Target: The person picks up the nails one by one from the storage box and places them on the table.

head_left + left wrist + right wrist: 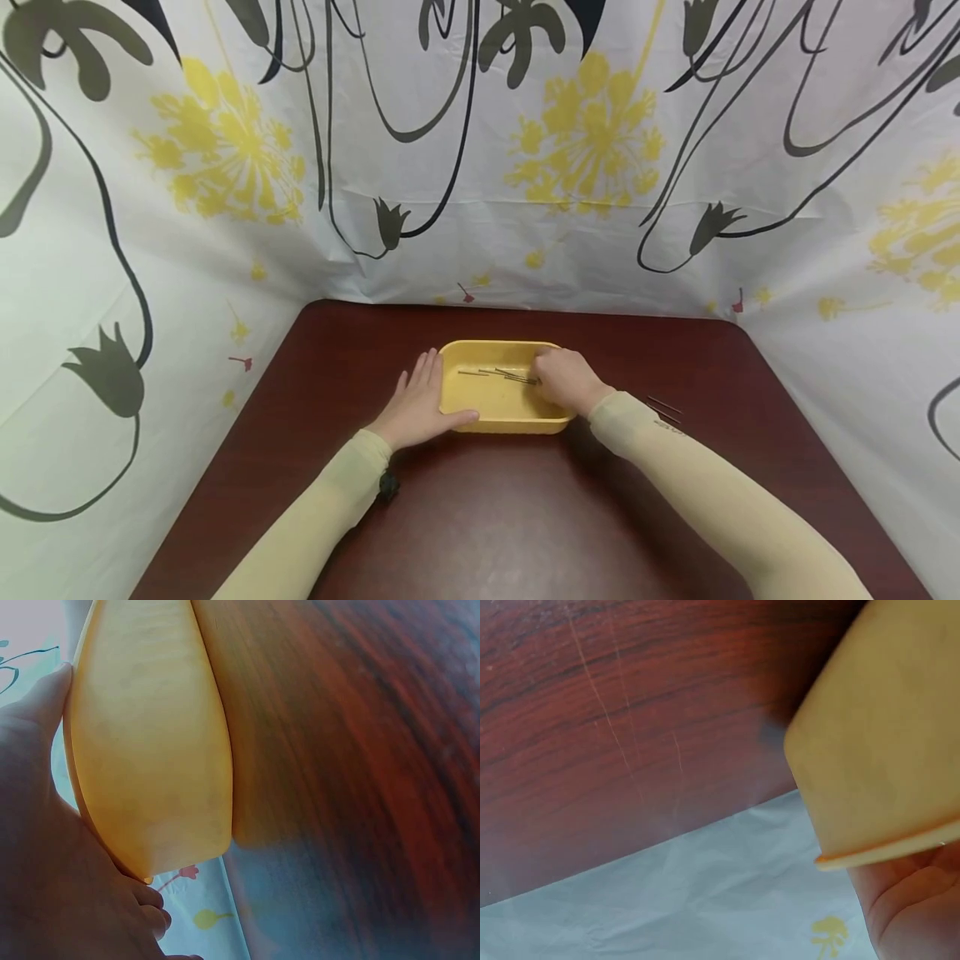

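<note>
A yellow plastic tray [495, 426] with low walls sits on the table. Several thin metal nails [498, 373] lie on its floor. My left hand [420, 404] rests along the tray's left end, fingers straight and thumb over the near rim; the left wrist view shows that hand against the tray's side [154, 750]. Inside the right end is my right hand [562, 377], its fingers curled down beside the nails' right ends. Its fingertips are hidden, so whether they pinch a nail does not show. In the right wrist view the tray's outer wall [885, 735] covers most of that hand [919, 907].
A few more loose nails [664, 408] lie on the dark red-brown table [495, 517], right of the tray beside the right forearm. Patterned white cloth [480, 183] hangs behind the table and along both sides.
</note>
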The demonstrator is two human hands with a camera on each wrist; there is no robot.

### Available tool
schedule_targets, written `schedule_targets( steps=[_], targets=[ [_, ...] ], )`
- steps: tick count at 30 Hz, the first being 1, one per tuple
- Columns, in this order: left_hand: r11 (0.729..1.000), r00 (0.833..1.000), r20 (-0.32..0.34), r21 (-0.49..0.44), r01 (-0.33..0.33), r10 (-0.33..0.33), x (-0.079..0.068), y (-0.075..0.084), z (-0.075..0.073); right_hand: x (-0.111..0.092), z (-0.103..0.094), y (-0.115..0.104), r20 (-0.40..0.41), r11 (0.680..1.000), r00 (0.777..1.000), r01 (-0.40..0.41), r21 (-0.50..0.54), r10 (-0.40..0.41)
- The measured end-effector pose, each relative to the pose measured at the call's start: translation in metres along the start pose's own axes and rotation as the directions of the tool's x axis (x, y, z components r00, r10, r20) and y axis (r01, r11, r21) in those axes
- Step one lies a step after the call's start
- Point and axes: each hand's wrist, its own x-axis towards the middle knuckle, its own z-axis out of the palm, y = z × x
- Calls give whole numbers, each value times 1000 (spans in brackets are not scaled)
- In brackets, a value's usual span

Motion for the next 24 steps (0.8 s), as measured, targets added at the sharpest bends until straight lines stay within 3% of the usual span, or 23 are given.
schedule_targets(
  steps=[9,24],
  targets=[
    [1000,1000,6,5,5,-5,1,-2,1,-1,-9,1,-56,1000,998,14,6,-14],
    [1000,1000,6,-1,-1,1,0,0,0,-16,-40,13,-197,995,980,53,84,-35]
  ],
)
